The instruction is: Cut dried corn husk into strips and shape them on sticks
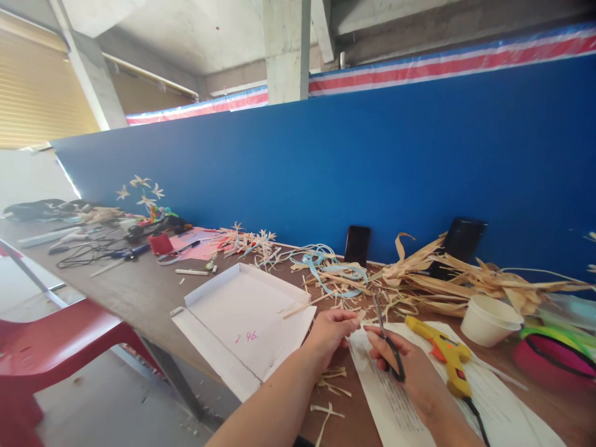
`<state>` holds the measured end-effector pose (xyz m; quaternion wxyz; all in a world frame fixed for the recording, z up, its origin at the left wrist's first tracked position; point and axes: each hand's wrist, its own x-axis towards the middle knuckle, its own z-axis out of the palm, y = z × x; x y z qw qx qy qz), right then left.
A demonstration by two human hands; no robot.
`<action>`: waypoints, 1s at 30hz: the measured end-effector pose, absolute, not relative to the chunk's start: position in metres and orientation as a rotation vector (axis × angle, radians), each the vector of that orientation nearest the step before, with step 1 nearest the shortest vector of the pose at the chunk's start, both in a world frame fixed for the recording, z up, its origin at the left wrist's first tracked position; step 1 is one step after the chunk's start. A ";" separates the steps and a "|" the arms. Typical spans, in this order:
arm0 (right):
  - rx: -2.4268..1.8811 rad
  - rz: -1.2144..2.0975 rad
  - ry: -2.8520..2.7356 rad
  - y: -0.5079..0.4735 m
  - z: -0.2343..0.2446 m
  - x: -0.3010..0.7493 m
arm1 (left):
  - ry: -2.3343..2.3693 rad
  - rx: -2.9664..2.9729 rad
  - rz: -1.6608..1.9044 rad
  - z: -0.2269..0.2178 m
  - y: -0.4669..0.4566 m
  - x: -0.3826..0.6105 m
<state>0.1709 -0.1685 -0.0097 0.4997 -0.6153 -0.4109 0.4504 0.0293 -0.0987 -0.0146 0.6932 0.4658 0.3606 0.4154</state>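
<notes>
My left hand (329, 334) is closed in a pinch on a small pale piece of corn husk (360, 315), mostly hidden by the fingertips. Just to the right, my right hand (410, 366) grips a pair of scissors (395, 359) with dark handles, blades pointing up and away. Under the right hand lie printed paper sheets (372, 372). A yellow hot glue gun (442, 354) rests on them, right of that hand. Left of my left hand sits a shallow white cardboard tray (218, 335) with handwritten marks and a thin stick (299, 308) across its edge.
Dried corn husks (442, 279) and pale blue ribbon (321, 261) lie behind my hands. Two dark phones, one nearer the middle (357, 245), lean against the blue partition (279, 167). A white cup (488, 323) stands at right. A red chair (60, 347) is beside the table at left.
</notes>
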 end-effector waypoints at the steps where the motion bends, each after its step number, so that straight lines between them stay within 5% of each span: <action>1: -1.484 1.113 -1.000 -0.170 -0.008 0.169 | 0.818 1.044 0.935 -0.014 -0.099 0.029; 30: -1.353 0.799 -0.769 -0.164 -0.016 0.182 | 0.885 1.191 0.878 -0.012 -0.101 0.031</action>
